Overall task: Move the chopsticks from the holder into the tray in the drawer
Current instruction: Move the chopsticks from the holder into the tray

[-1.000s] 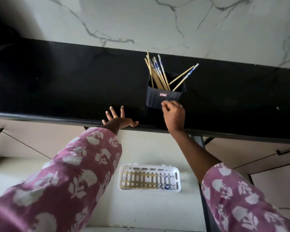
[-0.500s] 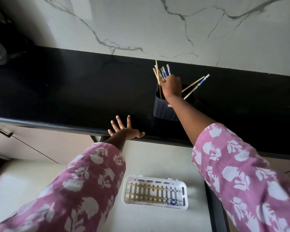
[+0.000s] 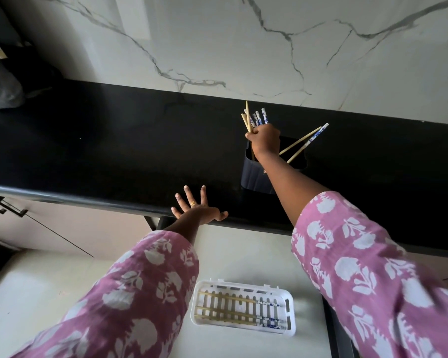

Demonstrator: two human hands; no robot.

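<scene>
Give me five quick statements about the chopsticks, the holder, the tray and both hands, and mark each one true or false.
1. The right hand grips a bunch of chopsticks above the dark holder. True.
2. The left hand holds a chopstick. False: it lies open and flat on the black counter.
3. The white tray already contains chopsticks. True.
4. The holder is empty. False: two chopsticks lean out to its right.
5. The tray sits on the counter. False: it lies below, in the drawer.
</scene>
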